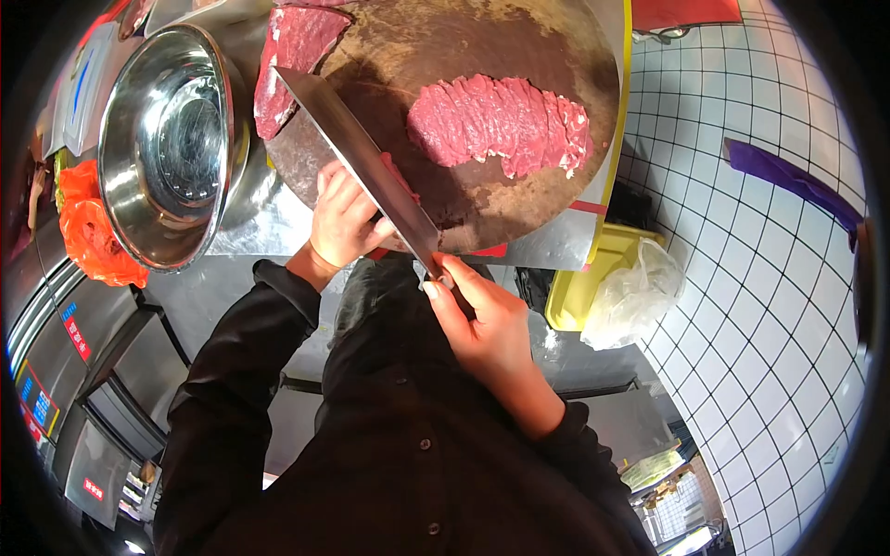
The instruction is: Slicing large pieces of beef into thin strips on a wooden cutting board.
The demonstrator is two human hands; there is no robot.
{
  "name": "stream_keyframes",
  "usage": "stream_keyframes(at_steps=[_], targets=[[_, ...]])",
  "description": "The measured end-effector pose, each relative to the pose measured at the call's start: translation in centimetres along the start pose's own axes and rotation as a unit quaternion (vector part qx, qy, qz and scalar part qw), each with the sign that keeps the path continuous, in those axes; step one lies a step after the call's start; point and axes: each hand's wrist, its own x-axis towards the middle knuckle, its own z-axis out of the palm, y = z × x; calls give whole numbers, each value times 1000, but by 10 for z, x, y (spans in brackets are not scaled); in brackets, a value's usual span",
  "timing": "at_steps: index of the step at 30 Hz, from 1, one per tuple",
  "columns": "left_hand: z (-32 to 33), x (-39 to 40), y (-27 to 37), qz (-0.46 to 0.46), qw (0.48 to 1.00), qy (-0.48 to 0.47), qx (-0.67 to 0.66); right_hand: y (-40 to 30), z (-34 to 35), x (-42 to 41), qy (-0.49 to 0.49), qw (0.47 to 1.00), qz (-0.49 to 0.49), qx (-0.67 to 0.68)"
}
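My right hand grips the handle of a broad-bladed Chinese cleaver, whose blade slants up to the left over a round wooden chopping block. Beside the blade, at the block's near left edge, is my left hand with bent fingers; the blade hides part of them and whatever lies under them. A thin strip of red meat shows along the blade's right side. To the right lies a row of overlapping raw meat slices. A larger raw piece of meat rests at the block's upper left, by the blade's far end.
A large steel bowl stands left of the block, next to an orange plastic bag. Below the right edge are a yellow plastic tray and a clear plastic bag. A white tiled surface spans the right side.
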Motion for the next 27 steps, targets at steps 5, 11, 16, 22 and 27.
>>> stream_keyframes(at_steps=[5, 11, 16, 22, 27], targets=[[2, 3, 2, 0, 1000, 15, 4, -3, 3, 14, -10, 998, 32, 47], [1, 7, 4, 11, 999, 23, -19, 39, -46, 58, -100, 913, 276, 283], [4, 13, 6, 31, 999, 30, -25, 90, -104, 87, -5, 886, 312, 342], [-2, 11, 15, -2, 999, 35, 9, 99, -127, 84, 20, 822, 294, 487], [-10, 15, 38, -52, 998, 37, 28, 136, -167, 46, -17, 787, 247, 565]])
